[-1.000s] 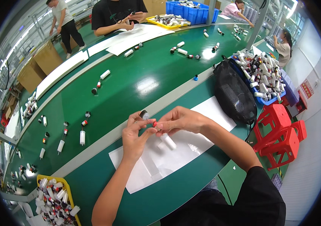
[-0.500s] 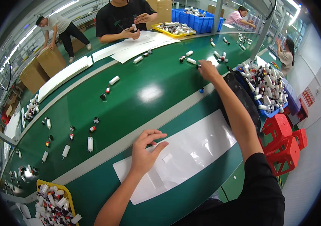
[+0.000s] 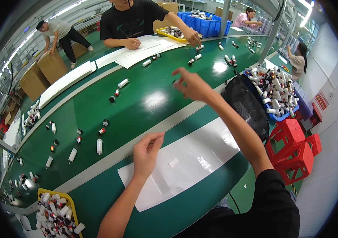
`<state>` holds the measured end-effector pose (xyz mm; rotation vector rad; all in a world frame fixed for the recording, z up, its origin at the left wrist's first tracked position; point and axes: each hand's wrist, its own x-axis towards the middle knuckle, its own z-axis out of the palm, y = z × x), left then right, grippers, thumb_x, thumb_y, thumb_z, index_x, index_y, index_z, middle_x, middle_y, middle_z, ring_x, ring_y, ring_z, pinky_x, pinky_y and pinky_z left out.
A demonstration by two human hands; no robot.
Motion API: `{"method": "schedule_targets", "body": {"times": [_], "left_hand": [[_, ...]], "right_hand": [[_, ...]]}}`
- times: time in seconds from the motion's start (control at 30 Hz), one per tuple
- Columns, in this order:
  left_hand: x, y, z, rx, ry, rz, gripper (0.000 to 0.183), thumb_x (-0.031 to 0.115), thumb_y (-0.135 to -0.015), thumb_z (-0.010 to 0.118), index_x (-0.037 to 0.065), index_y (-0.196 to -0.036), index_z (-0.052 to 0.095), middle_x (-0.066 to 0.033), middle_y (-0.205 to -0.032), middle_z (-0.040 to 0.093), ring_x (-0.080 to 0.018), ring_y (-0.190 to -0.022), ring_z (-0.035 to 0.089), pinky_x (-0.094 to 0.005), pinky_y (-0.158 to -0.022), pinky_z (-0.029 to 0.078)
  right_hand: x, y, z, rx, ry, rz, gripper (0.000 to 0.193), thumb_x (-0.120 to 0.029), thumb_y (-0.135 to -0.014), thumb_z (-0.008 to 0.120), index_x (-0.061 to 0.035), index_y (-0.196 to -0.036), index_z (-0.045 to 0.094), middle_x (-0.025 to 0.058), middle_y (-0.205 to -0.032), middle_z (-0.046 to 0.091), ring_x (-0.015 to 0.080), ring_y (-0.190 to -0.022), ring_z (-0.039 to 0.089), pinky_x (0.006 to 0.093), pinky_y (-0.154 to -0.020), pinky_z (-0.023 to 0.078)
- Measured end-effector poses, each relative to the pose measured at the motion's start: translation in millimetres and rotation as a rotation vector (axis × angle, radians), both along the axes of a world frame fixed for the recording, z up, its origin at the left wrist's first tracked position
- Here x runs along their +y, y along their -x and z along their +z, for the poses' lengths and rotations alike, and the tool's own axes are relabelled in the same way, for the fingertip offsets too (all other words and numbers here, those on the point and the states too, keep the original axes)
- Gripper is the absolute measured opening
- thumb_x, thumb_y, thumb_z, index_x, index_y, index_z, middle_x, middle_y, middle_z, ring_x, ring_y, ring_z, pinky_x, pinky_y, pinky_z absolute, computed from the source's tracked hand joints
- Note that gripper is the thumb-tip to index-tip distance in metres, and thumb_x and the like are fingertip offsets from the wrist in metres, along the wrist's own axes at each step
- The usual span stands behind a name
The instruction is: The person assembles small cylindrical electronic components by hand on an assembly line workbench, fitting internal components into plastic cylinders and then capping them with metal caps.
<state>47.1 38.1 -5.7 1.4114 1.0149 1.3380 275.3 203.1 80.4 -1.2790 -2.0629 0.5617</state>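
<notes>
Your left hand (image 3: 147, 152) rests near the middle of the frame at the far edge of a white sheet (image 3: 184, 166) that lies on the green bench (image 3: 97, 190). Its fingers are loosely curled and pinched together, and whether anything small sits between them cannot be told. Your right hand (image 3: 190, 84) is stretched well forward into the upper middle of the frame, above the green conveyor belt (image 3: 145, 99), fingers spread and released, holding nothing that can be seen. Small white tubes with dark and red caps (image 3: 99, 146) lie scattered along the belt, most of them to the left and above your hands. A small white label-like piece (image 3: 173, 162) lies on the sheet just right of your left hand. At right centre a dark mesh bag (image 3: 248, 107) sits beside a blue bin of tubes (image 3: 278, 93), and a yellow tray of tubes (image 3: 57, 216) sits at lower left. Another person's hand (image 3: 194, 39) reaches onto the belt at the top. The step appears to be the belt end of a cycle, with the outstretched hand open over it; judging by this, the next move calls for bringing that hand back to the sheet without brushing the loose tubes.
</notes>
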Motion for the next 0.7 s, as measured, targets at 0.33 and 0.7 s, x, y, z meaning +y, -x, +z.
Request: {"method": "schedule_targets", "body": {"times": [0.33, 0.7], "left_hand": [[-3.7, 9.6, 0.6, -0.308, 0.165, -0.028, 0.034, 0.023, -0.104, 0.06, -0.004, -0.125, 0.066, -0.0043, -0.1, 0.071, -0.008, -0.085, 0.061, -0.0226, -0.076, 0.047], [7.8, 3.1, 1.5, -0.263, 0.268, -0.202, 0.033, 0.024, -0.107, 0.052, -0.003, -0.119, 0.067, -0.0045, -0.097, 0.068, -0.0099, -0.085, 0.059, -0.0252, -0.078, 0.046]], "right_hand": [[-145.7, 71.0, -26.9, 0.045, -0.014, 0.223, 0.036, -0.006, -0.092, 0.066, -0.0058, -0.125, 0.051, 0.0142, -0.093, 0.067, 0.0311, -0.078, 0.069, 0.0407, -0.069, 0.055], [-118.3, 23.5, -29.7, -0.137, -0.597, 0.344, 0.011, -0.008, -0.084, 0.069, -0.005, -0.094, 0.071, 0.0102, -0.097, 0.067, 0.0299, -0.089, 0.065, 0.0398, -0.075, 0.053]]}}
